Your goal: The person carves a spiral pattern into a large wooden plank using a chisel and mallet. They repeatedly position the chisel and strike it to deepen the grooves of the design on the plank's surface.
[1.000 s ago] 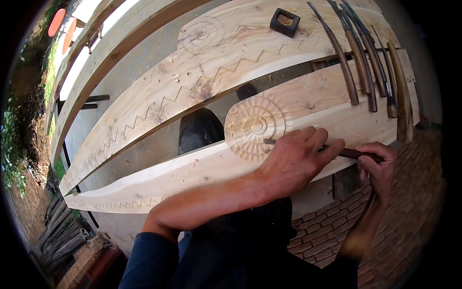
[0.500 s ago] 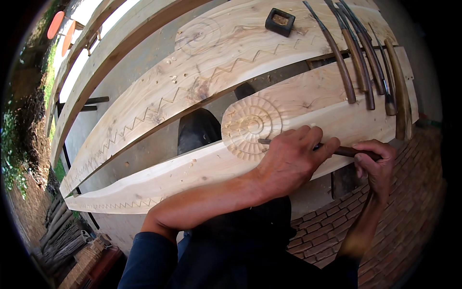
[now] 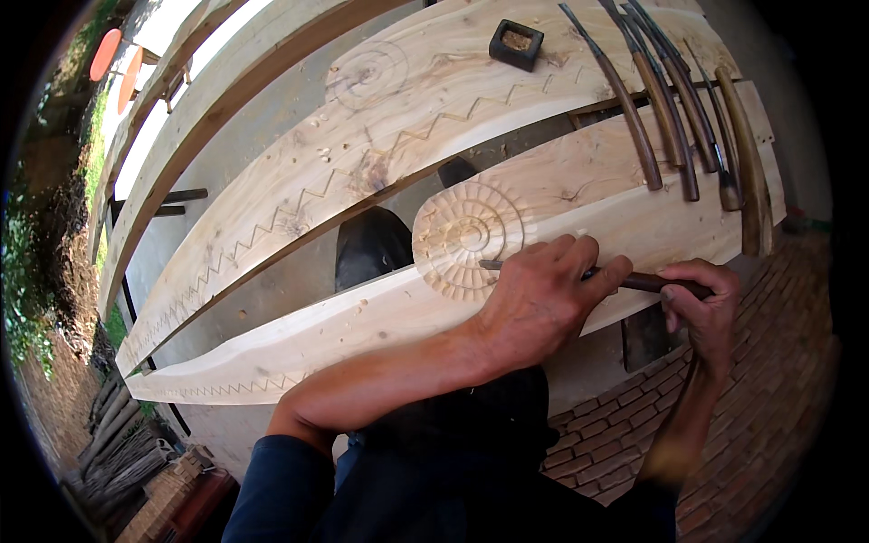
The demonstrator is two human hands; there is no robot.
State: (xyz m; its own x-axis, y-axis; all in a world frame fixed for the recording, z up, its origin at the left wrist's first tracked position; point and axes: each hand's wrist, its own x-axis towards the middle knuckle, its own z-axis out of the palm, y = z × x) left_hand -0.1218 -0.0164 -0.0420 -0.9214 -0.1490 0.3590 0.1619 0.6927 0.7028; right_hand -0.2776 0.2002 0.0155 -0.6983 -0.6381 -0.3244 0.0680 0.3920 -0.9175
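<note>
A pale wooden board point(image 3: 634, 237) bears a carved round rosette point(image 3: 457, 217) of rings and radiating notches at its rounded end. My left hand point(image 3: 543, 294) is closed round the front part of a dark-handled carving chisel point(image 3: 650, 281), resting by the rosette. The chisel's narrow metal tip points left onto the notched rings. My right hand point(image 3: 701, 308) grips the back end of the same handle. Several wood-handled carving tools point(image 3: 641, 154) lie side by side across the boards at the upper right.
A longer curved board point(image 3: 272, 204) with zigzag lines lies behind, holding a small black square box point(image 3: 503, 52) of light brown contents. Long curved beams point(image 3: 190, 109) rise at left; cut branches point(image 3: 113, 430) are stacked lower left. Brick paving point(image 3: 597, 425) shows below.
The whole scene has shifted slightly left and up in view. My hands and the chisel stay in nearly the same grip and place on the rosette, with only a very slight shift.
</note>
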